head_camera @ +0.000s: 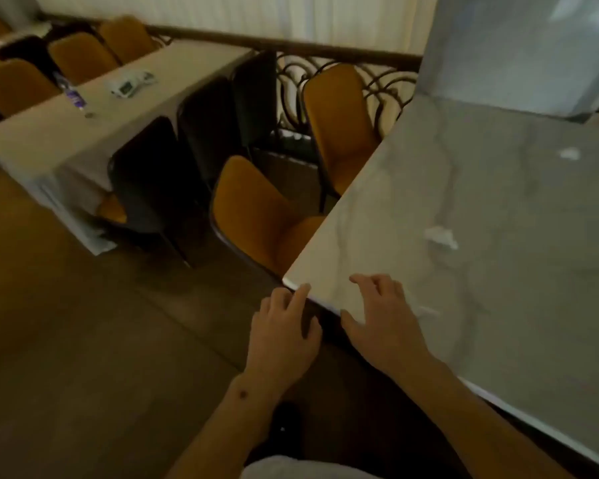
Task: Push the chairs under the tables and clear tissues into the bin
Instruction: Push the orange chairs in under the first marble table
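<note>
Right at the near corner of the marble bench (481, 202), an orange chair (256, 216) sits part-way under the left edge, seat tucked below the top, backrest out to the left and facing in toward the bench. A second orange chair (339, 126) stands further back along the same edge, also facing the bench, its seat partly hidden by the top. The bench's long axis runs from the near corner away toward upper right.

Two crumpled tissues lie on the marble: one tissue (441, 236) mid-top, a smaller tissue scrap (569, 153) further back, well apart from each other.

Left hand (284, 333) hangs just off the bench corner, fingers loosely spread, index tip at the edge; grip apart, holding nothing. Right hand (384, 316) rests over the corner of the top, fingers spread and curled down, thumb at the near edge; grip apart, nothing in it. Both are well short of the tissues.

Beyond, a second bench (173, 74) runs diagonally up right, with black chairs (146, 167) pushed in along its near side and orange ones on the far side. A bottle (71, 93) and a small white box (128, 85) lie on it. A railing (291, 74) with scrollwork runs behind, in front of a pale curtain.
</note>
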